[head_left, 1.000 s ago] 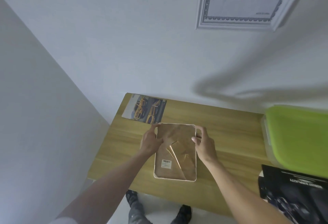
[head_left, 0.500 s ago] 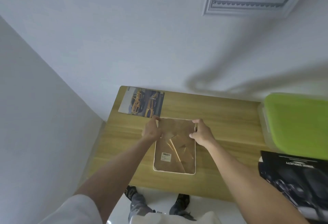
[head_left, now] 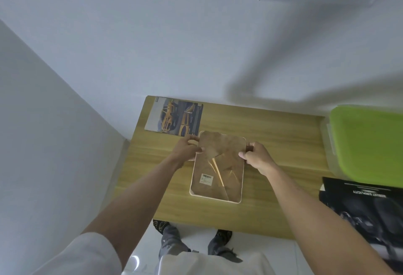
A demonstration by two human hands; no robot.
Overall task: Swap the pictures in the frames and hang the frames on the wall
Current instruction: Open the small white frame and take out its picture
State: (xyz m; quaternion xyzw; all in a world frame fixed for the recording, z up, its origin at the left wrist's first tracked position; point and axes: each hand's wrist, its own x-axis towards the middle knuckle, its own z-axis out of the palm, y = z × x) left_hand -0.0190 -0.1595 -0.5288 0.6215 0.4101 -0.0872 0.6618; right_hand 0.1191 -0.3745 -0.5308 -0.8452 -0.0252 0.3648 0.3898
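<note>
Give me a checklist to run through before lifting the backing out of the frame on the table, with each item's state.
1. Frame face down, flat on the table: ok.
2. Left hand holds the backing's upper left edge: ok.
3. Right hand holds its upper right edge: ok.
4. Retaining clips all released: cannot tell, too small and partly hidden by the hands.
5. Car picture lies beside the frame's upper left, out from under it: ok.
6. Room on the table to lay the backing down: ok, bare wood between the frame and the green lid.
</note>
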